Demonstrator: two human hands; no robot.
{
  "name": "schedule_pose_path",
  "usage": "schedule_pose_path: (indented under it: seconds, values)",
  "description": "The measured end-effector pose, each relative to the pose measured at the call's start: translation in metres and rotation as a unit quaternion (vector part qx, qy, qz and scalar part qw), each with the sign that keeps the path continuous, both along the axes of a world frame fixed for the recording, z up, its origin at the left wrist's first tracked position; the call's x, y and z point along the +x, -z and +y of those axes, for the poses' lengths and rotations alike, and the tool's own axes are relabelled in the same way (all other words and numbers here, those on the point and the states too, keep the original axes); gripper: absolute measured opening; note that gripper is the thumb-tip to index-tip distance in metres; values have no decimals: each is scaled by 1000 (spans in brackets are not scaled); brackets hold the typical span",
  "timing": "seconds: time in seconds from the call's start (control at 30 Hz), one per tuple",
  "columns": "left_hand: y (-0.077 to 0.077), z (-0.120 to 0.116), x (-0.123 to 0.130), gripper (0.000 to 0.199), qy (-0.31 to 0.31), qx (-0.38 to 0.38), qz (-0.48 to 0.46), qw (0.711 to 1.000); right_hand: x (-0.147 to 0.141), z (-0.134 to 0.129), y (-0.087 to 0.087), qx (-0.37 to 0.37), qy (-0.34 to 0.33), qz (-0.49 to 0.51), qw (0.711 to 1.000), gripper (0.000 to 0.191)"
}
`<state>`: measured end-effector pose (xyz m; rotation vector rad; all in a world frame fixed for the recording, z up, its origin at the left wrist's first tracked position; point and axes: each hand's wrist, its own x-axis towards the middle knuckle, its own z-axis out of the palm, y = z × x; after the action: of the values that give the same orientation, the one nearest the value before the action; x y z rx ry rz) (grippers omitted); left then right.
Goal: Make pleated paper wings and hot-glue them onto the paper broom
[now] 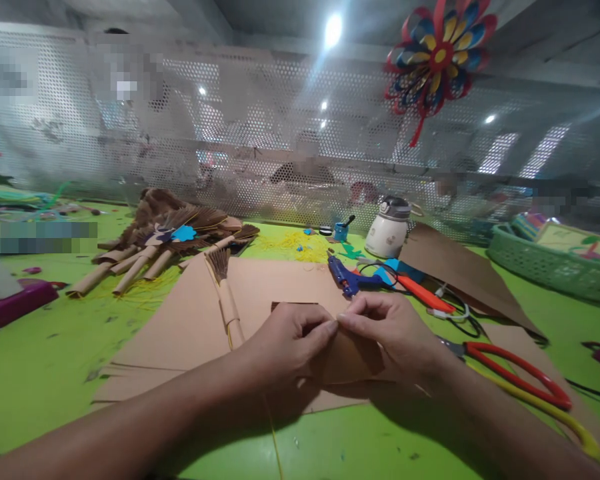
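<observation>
My left hand [300,340] and my right hand [395,327] meet over a stack of brown paper sheets [190,327]. Thumb and forefinger of each are pinched together, tips almost touching; what lies between them is too small to make out. A brown paper piece with a dark upper edge [295,305] shows behind my left hand. Left of that hand lies a rolled brown paper tube [227,303] with a fringed, pleated end. A thin yellow string [274,437] runs below my left wrist toward the table's front edge. A blue glue gun [353,275] rests just beyond my right hand.
Red-and-yellow-handled scissors [520,377] lie beside my right forearm. Farther back stand a white bottle [387,230] and a blue paint pot [340,231]. Several fringed paper tubes [140,267] are heaped at left. A green basket [555,267] sits at right, before a perforated metal screen [260,140].
</observation>
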<state>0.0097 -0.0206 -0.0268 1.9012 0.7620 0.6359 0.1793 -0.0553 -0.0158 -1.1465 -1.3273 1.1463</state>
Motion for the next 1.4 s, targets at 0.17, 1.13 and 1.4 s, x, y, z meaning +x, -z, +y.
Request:
schedule_pose_path:
  seconds: [0.17, 1.13, 1.4]
  values:
    - [-8, 6, -4, 27, 27, -39, 7, 999, 12, 4, -1, -28, 7, 21, 999, 25]
    - [0, 8, -2, 37, 95, -332, -90, 934, 25, 10, -1, -40, -48, -60, 996, 24]
    - [-3, 8, -2, 28, 36, -243, -68, 967, 24, 11, -2, -53, -40, -38, 997, 25]
